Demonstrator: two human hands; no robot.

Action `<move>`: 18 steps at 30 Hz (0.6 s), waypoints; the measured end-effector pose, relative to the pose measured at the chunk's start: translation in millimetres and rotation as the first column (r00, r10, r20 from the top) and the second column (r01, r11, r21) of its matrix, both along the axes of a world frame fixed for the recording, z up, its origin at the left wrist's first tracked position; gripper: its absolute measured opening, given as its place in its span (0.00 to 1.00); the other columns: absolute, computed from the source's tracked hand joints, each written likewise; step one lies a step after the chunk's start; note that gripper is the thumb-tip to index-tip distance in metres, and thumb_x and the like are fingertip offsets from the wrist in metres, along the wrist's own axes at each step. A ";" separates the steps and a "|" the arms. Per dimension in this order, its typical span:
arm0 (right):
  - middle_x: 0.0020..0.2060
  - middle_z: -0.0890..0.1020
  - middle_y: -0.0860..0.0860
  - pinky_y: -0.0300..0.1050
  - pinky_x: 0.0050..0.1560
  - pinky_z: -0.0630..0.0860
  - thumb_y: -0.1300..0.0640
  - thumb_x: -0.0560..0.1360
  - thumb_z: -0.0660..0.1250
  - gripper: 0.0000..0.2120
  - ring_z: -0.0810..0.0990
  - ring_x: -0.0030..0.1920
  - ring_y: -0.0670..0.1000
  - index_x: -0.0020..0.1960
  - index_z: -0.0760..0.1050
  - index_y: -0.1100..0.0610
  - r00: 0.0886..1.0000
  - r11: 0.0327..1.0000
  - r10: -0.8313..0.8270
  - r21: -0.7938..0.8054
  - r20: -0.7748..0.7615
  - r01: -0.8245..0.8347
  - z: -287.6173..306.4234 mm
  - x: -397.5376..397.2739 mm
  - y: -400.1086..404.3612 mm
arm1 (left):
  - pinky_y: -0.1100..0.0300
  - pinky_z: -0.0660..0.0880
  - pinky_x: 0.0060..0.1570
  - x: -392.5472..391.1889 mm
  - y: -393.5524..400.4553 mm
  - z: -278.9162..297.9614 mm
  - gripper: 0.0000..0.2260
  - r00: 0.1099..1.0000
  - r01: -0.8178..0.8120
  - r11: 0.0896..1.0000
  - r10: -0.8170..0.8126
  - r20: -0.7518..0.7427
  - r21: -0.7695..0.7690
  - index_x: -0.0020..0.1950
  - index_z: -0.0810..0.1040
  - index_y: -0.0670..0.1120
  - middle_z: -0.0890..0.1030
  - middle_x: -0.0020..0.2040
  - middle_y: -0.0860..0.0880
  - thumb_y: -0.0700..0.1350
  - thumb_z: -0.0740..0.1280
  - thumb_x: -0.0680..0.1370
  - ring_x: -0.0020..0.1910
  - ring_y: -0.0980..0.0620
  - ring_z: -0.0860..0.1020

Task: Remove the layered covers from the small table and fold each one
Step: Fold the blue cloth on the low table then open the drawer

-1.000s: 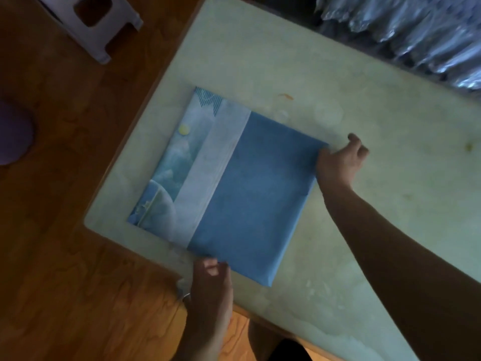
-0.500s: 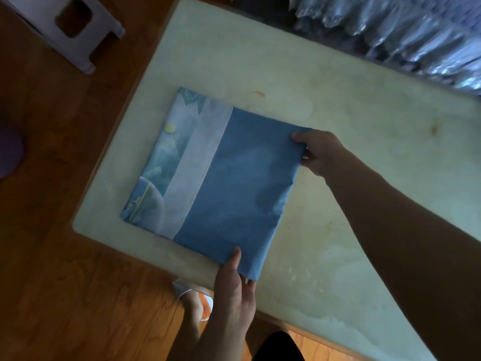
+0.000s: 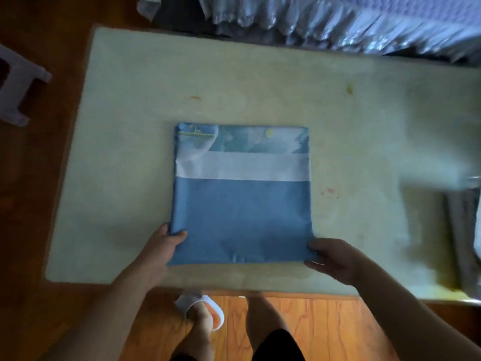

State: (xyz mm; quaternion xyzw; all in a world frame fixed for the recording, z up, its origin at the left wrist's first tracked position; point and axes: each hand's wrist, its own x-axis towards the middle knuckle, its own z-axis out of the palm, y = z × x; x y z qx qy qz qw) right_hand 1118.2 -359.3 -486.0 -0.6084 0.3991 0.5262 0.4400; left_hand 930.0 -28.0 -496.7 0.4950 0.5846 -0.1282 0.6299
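No legible text, label, brand, number or sign appears. The folded cover (image 3: 242,194) bears only a blurred printed picture band along its edge farthest from the hands.

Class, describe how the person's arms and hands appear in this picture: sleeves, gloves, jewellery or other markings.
Both forearms are bare, with no sleeves in view. The left hand and the right hand wear no gloves. No watch or bracelet shows at either wrist; the blur hides any ring.
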 end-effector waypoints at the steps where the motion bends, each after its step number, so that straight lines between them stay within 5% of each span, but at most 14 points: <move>1: 0.50 0.82 0.61 0.52 0.44 0.84 0.62 0.79 0.67 0.07 0.82 0.45 0.56 0.54 0.78 0.65 0.987 0.988 0.146 -0.059 0.061 -0.143 2.4 -10.2 0.9 | 0.42 0.78 0.54 -7.3 6.3 2.0 0.03 0.997 0.062 0.998 -0.062 -0.046 -0.007 0.53 0.77 0.47 0.84 0.54 0.44 0.41 0.64 0.83 0.48 0.45 0.82; 2: 0.48 0.83 0.61 0.54 0.46 0.83 0.58 0.79 0.68 0.07 0.82 0.43 0.56 0.50 0.79 0.63 0.922 0.928 0.354 -0.183 0.157 -0.325 4.5 -16.2 3.6 | 0.43 0.80 0.50 -13.0 12.2 4.8 0.07 0.978 0.185 0.982 -0.181 -0.107 0.029 0.52 0.78 0.47 0.84 0.52 0.44 0.47 0.62 0.85 0.47 0.44 0.83; 4: 0.46 0.83 0.60 0.54 0.45 0.79 0.55 0.78 0.67 0.07 0.81 0.44 0.60 0.48 0.78 0.59 0.538 0.602 0.783 -0.601 0.313 -0.525 5.2 -18.1 11.2 | 0.46 0.82 0.47 -16.7 25.5 12.8 0.20 0.777 0.607 0.781 -0.546 -0.314 0.144 0.49 0.80 0.45 0.84 0.47 0.42 0.58 0.57 0.85 0.46 0.41 0.83; 6: 0.49 0.80 0.59 0.53 0.44 0.77 0.60 0.75 0.67 0.08 0.78 0.48 0.63 0.53 0.78 0.60 0.074 0.430 0.891 -0.782 0.447 -0.451 5.4 -15.8 25.9 | 0.50 0.78 0.44 -16.2 40.3 12.7 0.22 0.439 0.898 0.295 -0.657 -0.613 0.327 0.47 0.80 0.44 0.84 0.46 0.41 0.60 0.57 0.83 0.47 0.39 0.83; 8: 0.54 0.78 0.59 0.56 0.46 0.79 0.67 0.71 0.67 0.16 0.76 0.52 0.63 0.59 0.77 0.62 -0.326 0.325 0.805 -0.828 0.496 -0.458 -2.4 -10.6 37.5 | 0.49 0.75 0.41 -5.6 55.3 7.6 0.09 0.376 0.774 -0.167 -0.655 -0.656 0.611 0.48 0.78 0.44 0.82 0.45 0.41 0.49 0.66 0.80 0.45 0.37 0.81; 9: 0.57 0.77 0.59 0.56 0.49 0.79 0.67 0.71 0.66 0.19 0.75 0.55 0.62 0.62 0.76 0.61 -0.456 0.255 0.750 -0.846 0.479 -0.468 -9.5 -4.3 40.0 | 0.47 0.76 0.44 1.1 63.6 3.4 0.05 0.343 0.637 -0.308 -0.708 -0.617 0.707 0.51 0.78 0.43 0.81 0.49 0.40 0.43 0.67 0.78 0.48 0.37 0.81; 11: 0.62 0.75 0.58 0.56 0.57 0.77 0.63 0.73 0.61 0.22 0.73 0.60 0.61 0.67 0.73 0.59 -0.575 0.138 0.697 -0.868 0.427 -0.478 -20.8 16.2 40.5 | 0.45 0.74 0.59 17.8 87.1 -14.8 0.20 0.125 0.439 -0.478 -0.806 -0.578 0.761 0.64 0.78 0.43 0.78 0.62 0.40 0.36 0.64 0.72 0.61 0.37 0.78; 14: 0.66 0.72 0.58 0.56 0.58 0.78 0.65 0.71 0.65 0.26 0.72 0.65 0.60 0.70 0.72 0.60 -0.614 0.033 0.691 -0.865 0.382 -0.501 -29.4 34.8 34.0 | 0.47 0.64 0.74 35.7 121.4 -24.1 0.36 -0.255 0.436 -0.642 -0.760 -0.597 0.631 0.78 0.67 0.48 0.64 0.79 0.43 0.44 0.68 0.69 0.79 0.45 0.61; 16: 0.66 0.72 0.57 0.55 0.47 0.81 0.68 0.67 0.70 0.30 0.71 0.64 0.59 0.69 0.73 0.61 -0.620 0.042 0.682 -0.867 0.387 -0.496 -30.5 34.9 30.2 | 0.48 0.55 0.77 36.6 131.6 -25.3 0.40 -0.369 0.456 -0.701 -0.710 -0.600 0.549 0.82 0.56 0.52 0.51 0.81 0.47 0.59 0.65 0.72 0.81 0.46 0.50; 18: 0.67 0.71 0.58 0.56 0.41 0.82 0.67 0.65 0.73 0.33 0.70 0.64 0.59 0.69 0.72 0.62 -0.617 0.050 0.681 -0.866 0.394 -0.497 -31.0 31.6 28.0 | 0.47 0.50 0.77 31.6 129.4 -27.9 0.46 -0.376 0.474 -0.715 -0.693 -0.615 0.514 0.83 0.50 0.52 0.47 0.82 0.46 0.69 0.61 0.70 0.82 0.43 0.45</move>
